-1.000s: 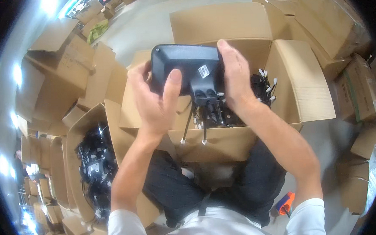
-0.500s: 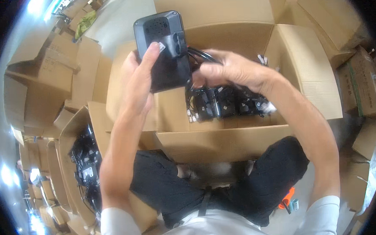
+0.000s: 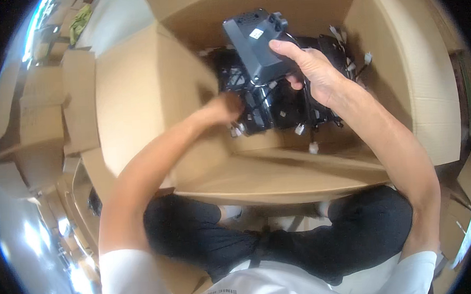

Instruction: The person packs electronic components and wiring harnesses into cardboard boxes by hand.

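A flat black plastic device (image 3: 262, 52) with rounded corners, a small white label, a patch of holes and a raised mount is tilted above the open carton. My right hand (image 3: 314, 71) grips its right side, thumb on the face that shows. My left hand (image 3: 225, 109) is down inside the carton, at the left end of a row of black parts (image 3: 284, 110) with cables and white plugs. Motion smears its fingers, and I cannot make out whether they touch a part.
The large open cardboard carton (image 3: 280, 184) stands before my legs, its flaps (image 3: 131, 94) folded outward. More cardboard boxes (image 3: 41, 104) stand at the left, with others at the right edge. A yellow-green cloth or bag (image 3: 80, 22) lies at the far left.
My left hand has let go of the black device and moved down into the carton. My right hand has shifted from the cable to the device, which has moved right. The view has shifted.
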`<state>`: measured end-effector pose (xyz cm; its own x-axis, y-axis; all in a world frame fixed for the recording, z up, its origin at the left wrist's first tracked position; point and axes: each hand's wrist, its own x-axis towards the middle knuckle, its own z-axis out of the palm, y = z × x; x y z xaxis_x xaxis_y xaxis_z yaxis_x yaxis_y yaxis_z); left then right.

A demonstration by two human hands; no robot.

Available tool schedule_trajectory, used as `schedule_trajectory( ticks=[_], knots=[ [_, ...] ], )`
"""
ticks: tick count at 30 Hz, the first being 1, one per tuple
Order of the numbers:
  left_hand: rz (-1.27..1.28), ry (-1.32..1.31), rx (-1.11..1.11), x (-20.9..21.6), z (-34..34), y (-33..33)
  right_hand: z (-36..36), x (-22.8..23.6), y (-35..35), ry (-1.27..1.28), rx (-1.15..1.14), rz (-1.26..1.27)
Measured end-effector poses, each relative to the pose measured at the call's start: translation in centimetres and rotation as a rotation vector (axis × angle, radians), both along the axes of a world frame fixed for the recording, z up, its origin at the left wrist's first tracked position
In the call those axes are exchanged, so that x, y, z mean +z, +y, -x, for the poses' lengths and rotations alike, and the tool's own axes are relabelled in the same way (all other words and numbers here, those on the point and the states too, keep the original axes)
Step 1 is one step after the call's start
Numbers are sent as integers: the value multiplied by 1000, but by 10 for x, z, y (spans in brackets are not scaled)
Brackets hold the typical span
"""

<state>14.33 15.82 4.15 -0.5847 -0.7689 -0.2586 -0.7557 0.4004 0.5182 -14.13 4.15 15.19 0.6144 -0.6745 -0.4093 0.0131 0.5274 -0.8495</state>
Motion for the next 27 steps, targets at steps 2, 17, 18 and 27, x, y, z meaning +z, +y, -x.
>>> schedule_trajectory(
  ticks=[2,17,18,27],
  knots=[
    [-142,-550,10,-44,27,14,9,-18,-9,36,-32,-8],
    [-116,-895,-394,-13,13,-30,1,-33,-3,324,221,-29],
    [-153,-908,-376,3,5,-37,-1,-34,0,417,307,-12],
    [-163,-792,60,68,-28,-66,-68,-111,85,211,570,-457]
  ],
)
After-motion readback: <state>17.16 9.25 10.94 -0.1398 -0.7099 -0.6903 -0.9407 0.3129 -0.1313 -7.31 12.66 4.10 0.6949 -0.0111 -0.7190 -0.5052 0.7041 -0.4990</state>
